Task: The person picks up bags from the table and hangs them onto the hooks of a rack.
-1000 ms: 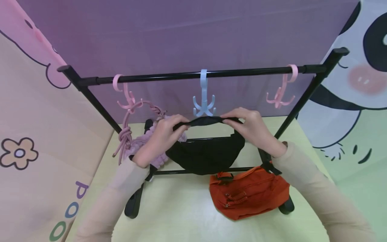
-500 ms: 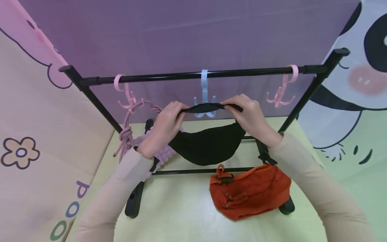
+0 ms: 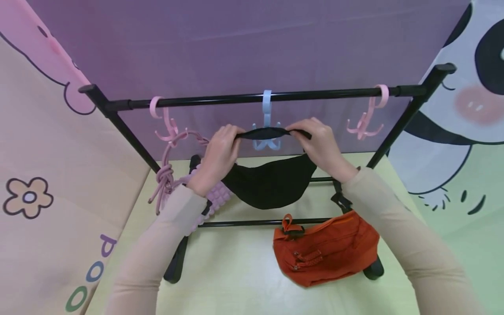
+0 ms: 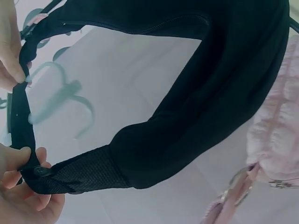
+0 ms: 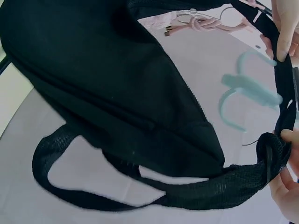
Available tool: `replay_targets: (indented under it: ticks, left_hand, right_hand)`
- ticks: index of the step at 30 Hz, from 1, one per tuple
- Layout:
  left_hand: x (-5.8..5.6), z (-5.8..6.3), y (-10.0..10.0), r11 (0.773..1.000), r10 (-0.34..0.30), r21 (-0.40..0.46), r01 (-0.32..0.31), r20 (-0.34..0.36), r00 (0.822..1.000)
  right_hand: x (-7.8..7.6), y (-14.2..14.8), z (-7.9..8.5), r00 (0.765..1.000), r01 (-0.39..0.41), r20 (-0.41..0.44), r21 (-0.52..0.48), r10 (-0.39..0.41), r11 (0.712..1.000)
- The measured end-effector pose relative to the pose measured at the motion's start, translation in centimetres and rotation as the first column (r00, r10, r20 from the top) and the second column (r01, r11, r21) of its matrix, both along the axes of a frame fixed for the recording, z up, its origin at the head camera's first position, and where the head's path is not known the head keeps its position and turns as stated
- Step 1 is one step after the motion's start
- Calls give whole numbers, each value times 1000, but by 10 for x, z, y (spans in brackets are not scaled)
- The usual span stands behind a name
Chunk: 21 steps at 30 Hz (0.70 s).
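A black waist bag (image 3: pixel 271 183) hangs by its strap between my two hands. My left hand (image 3: pixel 220 151) pinches the strap (image 3: pixel 264 133) on its left part, and my right hand (image 3: pixel 320 142) pinches it on the right. The taut stretch between them crosses in front of the light blue hook (image 3: pixel 267 109) on the rack's top bar. In the left wrist view, the prongs of the blue hook (image 4: pixel 63 95) show within the loop of strap and bag. Whether the strap touches a prong is unclear. A loose strap end (image 5: pixel 42 172) dangles below the bag in the right wrist view.
Pink hooks hang at left (image 3: pixel 169 127) and right (image 3: pixel 364 122) of the black bar (image 3: pixel 334 93). From the left one a pink cord (image 3: pixel 164 173) holds a puffy lilac bag (image 3: pixel 216 199). An orange waist bag (image 3: pixel 327 253) lies on the table (image 3: pixel 236 271) at front right.
Both hands have risen towards the blue hook, lifting the black waist bag with them. The strap now covers part of the hook. The orange bag has stayed in place.
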<state>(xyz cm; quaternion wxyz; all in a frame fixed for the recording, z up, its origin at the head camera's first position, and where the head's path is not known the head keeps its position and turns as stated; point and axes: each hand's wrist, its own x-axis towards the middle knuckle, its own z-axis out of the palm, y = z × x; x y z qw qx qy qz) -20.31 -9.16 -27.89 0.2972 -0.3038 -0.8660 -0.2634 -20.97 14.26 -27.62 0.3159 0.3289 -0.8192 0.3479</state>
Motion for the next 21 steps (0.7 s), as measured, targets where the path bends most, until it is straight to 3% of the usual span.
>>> replay_targets:
  ticks: [12,16,21]
  left_hand:
    - [-14,-14,-1,998,47,-37,-47,-1,999]
    - [-17,-16,-1,998,61,-37,-60,45,997]
    - [-18,-14,0,997,80,-17,-79,159,984]
  right_hand:
    - [-16,-2,-12,1000,5,15,19,-5,1000]
    - [-19,-3,-14,999,15,49,19,-16,1000]
    - [-22,-4,-13,989,37,144,2,-37,999]
